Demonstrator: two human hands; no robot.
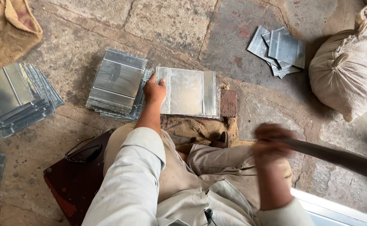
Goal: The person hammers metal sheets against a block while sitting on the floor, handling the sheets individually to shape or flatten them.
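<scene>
Stone floor, worn and dusty. Far left of left hand (155,91): stacks of metal sheets (18,98); nearer stack (117,83) just beside it. Left hand presses flat on work sheet (189,92), fingers apart, ungripped. Right hand (271,144) clamped on blurred tool handle (334,155). Risk: strike landing near left fingers; sheet may skid off burlap (200,127). Right: loose sheets (280,50), sack (349,69).
</scene>
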